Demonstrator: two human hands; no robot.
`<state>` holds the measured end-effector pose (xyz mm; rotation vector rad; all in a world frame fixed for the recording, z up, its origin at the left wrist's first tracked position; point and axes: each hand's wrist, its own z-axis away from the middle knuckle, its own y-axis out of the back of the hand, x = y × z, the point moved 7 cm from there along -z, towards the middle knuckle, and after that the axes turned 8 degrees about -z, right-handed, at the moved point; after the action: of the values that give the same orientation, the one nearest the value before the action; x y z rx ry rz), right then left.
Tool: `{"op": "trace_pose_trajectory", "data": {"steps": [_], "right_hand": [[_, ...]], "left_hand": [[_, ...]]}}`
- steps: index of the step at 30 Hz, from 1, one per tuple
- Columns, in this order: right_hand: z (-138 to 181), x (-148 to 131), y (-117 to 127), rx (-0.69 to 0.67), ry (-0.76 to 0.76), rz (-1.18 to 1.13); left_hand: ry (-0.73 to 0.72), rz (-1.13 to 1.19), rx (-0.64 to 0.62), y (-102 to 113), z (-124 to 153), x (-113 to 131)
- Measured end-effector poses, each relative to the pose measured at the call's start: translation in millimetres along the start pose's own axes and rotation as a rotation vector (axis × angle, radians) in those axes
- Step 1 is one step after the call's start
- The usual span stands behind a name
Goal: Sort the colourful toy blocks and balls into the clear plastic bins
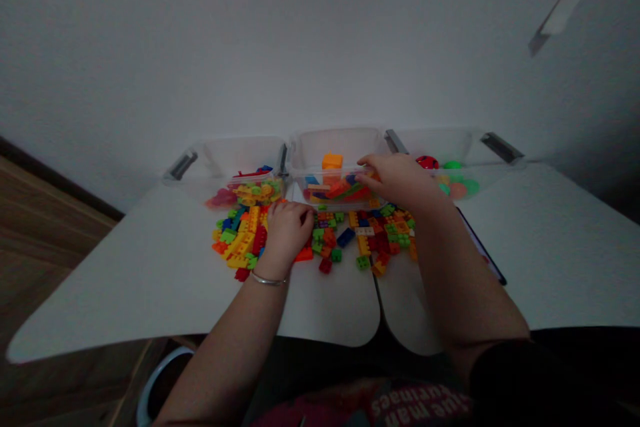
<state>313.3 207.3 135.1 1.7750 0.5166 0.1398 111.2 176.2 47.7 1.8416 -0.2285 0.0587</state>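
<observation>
My left hand (290, 230) rests on the left pile of toy building bricks (245, 240), with its fingers curled down. Whatever is under those fingers is hidden. My right hand (403, 177) reaches over the right front of the middle clear plastic box (340, 137). Its thumb and forefinger are apart above the bricks, and I see nothing held between them. Inside that box lie red, blue and green bricks, with an orange brick (332, 161) standing highest. More mixed bricks (390, 233) are spread on the table below my right hand.
A left clear box (240, 141) holds yellow and red toy pieces. The right clear box (445, 137) holds a red ball-like toy (427, 162) and green pieces. A dark-edged flat device (483, 247) lies right of my forearm. The white tabletop (330, 307) has a seam, and a wall stands behind.
</observation>
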Motion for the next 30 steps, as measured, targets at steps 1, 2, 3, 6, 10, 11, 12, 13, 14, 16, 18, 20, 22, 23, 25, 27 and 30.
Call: {"op": "trace_pose_trajectory", "data": {"steps": [1,2,3,6,10,11,12,13,14,16,18,20,22,23,25,27,30], "right_hand": [[-0.8,-0.6,-2.0,-0.016,-0.007,0.048],[-1.5,-0.6,-3.7,-0.031,-0.018,0.088],[-2.2,-0.3,-4.9,-0.044,-0.028,0.116],[-2.6,-1.5,-6.1,-0.067,-0.015,0.138],[0.6,-2.8,-5.0,-0.068,0.000,0.127],[1.7,-3.3,-4.4,-0.064,0.002,0.126],[2.9,-4.2,-3.6,-0.057,0.008,0.124],[4.1,-5.7,-2.3,-0.046,0.018,0.118],[5.3,-7.6,-0.2,-0.029,0.032,0.108],[8.1,-12.5,6.4,0.022,0.063,0.071],[11.3,-19.4,14.8,0.084,0.109,0.016],[14.6,-28.1,21.8,0.126,0.170,-0.052],[17.4,-37.9,25.5,0.130,0.242,-0.118],[18.3,-42.4,26.1,0.122,0.271,-0.142],[18.7,-49.1,24.6,0.090,0.294,-0.159],[17.3,-53.1,18.0,0.024,0.275,-0.142],[16.2,-59.5,-3.5,-0.162,0.261,-0.120]], "left_hand": [[0.000,-0.002,-0.002,-0.2,0.1,0.1],[-0.001,-0.004,-0.002,-0.3,0.2,0.1],[-0.001,-0.004,-0.001,-0.4,0.2,0.1],[0.001,-0.003,-0.001,-0.8,0.0,-0.4],[0.000,-0.002,-0.005,-1.4,-0.3,-0.8],[-0.001,-0.004,-0.002,-1.3,-0.3,-0.9],[-0.003,-0.006,0.000,-1.4,-0.3,-0.9],[-0.005,-0.009,0.002,-1.5,-0.3,-1.0],[-0.008,-0.011,0.003,-1.7,-0.3,-1.1],[-0.012,-0.013,0.005,-2.1,-0.3,-1.1],[-0.012,-0.013,0.008,-2.0,-0.4,-1.2],[-0.011,-0.015,0.008,-1.7,-0.6,-1.0],[-0.011,-0.020,0.007,-1.1,-0.9,-0.6],[-0.013,-0.024,0.006,-0.7,-1.0,-0.3],[-0.017,-0.027,0.003,-0.3,-1.3,0.2],[-0.016,-0.028,0.000,-0.1,-1.3,0.4],[-0.011,-0.028,0.003,0.3,-0.9,0.4]]}}
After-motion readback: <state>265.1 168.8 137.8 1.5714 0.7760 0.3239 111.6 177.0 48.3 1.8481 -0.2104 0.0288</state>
